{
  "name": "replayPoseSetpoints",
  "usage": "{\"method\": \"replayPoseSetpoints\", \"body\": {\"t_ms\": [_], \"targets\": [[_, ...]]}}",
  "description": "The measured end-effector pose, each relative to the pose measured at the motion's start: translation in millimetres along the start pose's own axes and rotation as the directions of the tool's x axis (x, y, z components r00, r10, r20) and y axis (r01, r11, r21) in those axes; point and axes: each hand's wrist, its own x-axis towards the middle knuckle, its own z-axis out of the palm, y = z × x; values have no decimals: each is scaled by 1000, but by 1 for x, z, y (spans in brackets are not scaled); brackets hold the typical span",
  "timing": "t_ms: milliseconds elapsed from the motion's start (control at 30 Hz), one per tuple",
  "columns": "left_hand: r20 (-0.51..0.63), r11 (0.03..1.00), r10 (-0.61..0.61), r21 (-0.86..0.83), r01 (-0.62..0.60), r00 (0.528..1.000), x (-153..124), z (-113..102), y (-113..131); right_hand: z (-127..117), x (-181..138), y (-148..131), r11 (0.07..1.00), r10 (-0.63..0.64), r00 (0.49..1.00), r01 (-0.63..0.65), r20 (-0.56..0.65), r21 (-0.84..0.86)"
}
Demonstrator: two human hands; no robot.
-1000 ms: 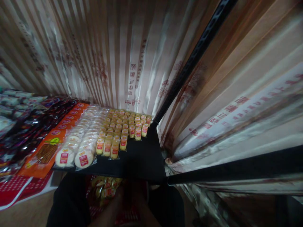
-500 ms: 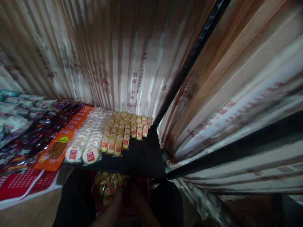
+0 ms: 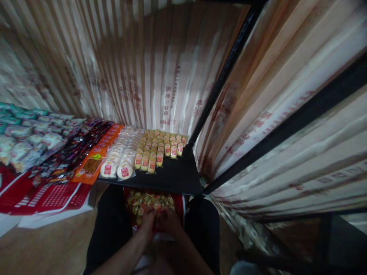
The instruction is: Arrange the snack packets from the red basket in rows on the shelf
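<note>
My left hand (image 3: 148, 220) and my right hand (image 3: 169, 220) meet low in the view, over a red box (image 3: 180, 205) full of small yellow wrapped snacks (image 3: 143, 201) that sits between my dark-clad legs. Both hands have their fingers curled down into the packets; what they grip is too dim and blurred to name. Just beyond the box a black shelf (image 3: 174, 176) holds rows of small yellow packets with red labels (image 3: 157, 147) and, to their left, round white cakes in clear wrap (image 3: 118, 164).
Orange packets (image 3: 94, 162), dark packets (image 3: 67, 152) and pale green-white bags (image 3: 25, 135) lie further left, with red cartons (image 3: 46, 194) below them. Striped satin curtains hang behind and to the right, crossed by black shelf posts (image 3: 229, 65). Wooden floor shows bottom left.
The view has tilted down and pulled back. My forearms and both hands have come into sight, now joined over the snack box, which shows more fully than before.
</note>
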Motion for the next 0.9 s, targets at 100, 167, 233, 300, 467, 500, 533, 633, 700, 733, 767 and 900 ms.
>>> {"method": "replayPoseSetpoints", "body": {"t_ms": [100, 167, 233, 300, 467, 500, 533, 633, 700, 733, 767, 900], "targets": [[-3, 998, 58, -20, -58, 998, -11, -4, 9, -2, -9, -8, 996, -65, 997, 68, -42, 65], [-37, 996, 87, -8, -88, 996, -16, -4, 14, -4, -14, -15, 991, -99, 992, 105, -72, 83], [-47, 991, 135, 2, -135, 990, -19, -4, 19, -8, -18, -21, 986, -131, 985, 141, -113, 86], [-28, 979, 202, 19, -202, 979, -21, -3, 23, -13, -19, -27, 978, -166, 973, 183, -163, 97], [73, 920, 383, 66, -387, 921, -31, 6, 39, -25, -17, -39, 943, -155, 935, 236, -319, 233], [101, 908, 405, 66, -413, 908, -32, 10, 42, -29, -16, -41, 933, -140, 927, 241, -348, 266], [126, 899, 424, 63, -434, 897, -33, 13, 45, -32, -14, -43, 924, -127, 919, 246, -374, 292], [149, 862, 491, 62, -504, 858, -33, 27, 52, -44, -8, -46, 916, -98, 899, 249, -426, 315], [144, 832, 534, 84, -548, 833, -31, 36, 57, -53, -2, -48, 916, -102, 886, 260, -452, 304], [152, 819, 548, 101, -565, 822, -29, 41, 60, -58, 1, -48, 915, -105, 878, 269, -467, 299], [167, 808, 557, 116, -578, 813, -28, 47, 63, -62, 4, -49, 914, -103, 870, 274, -482, 299], [240, 759, 587, 169, -629, 773, -19, 67, 74, -76, 22, -51, 918, -42, 851, 239, -524, 315]]}}
